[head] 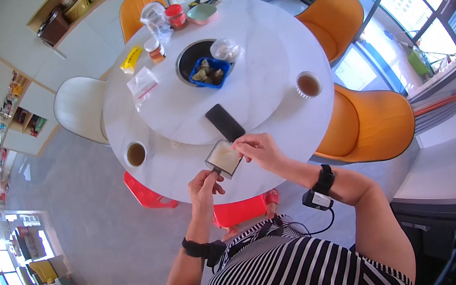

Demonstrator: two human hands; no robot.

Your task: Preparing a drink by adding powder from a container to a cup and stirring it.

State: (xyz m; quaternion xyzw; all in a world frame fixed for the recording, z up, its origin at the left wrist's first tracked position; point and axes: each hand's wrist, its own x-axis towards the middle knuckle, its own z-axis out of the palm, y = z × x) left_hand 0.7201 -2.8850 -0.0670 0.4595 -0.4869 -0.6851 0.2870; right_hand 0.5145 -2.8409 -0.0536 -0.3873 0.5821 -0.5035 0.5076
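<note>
My left hand (204, 188) grips the dark handle of a small square container (223, 158) with clear walls and a pale, cream-coloured content. Over the container's right edge, the fingertips of my right hand (259, 150) are pinched together; whether they hold something is too small to tell. Both hands are above the near edge of a round white marble-patterned table (280, 144). A black smartphone (225, 122) lies just beyond the container, partly on the raised round centre of the table.
Cups of brown drink stand left (136, 154) and right (308, 84). Farther back are a blue basket (212, 84) with leaf-wrapped food, a red-lidded jar (176, 17), a green bowl (202, 13) and plastic bags (143, 84). Orange chairs (373, 120), a white chair (80, 110) and a red stool (240, 212) surround the table.
</note>
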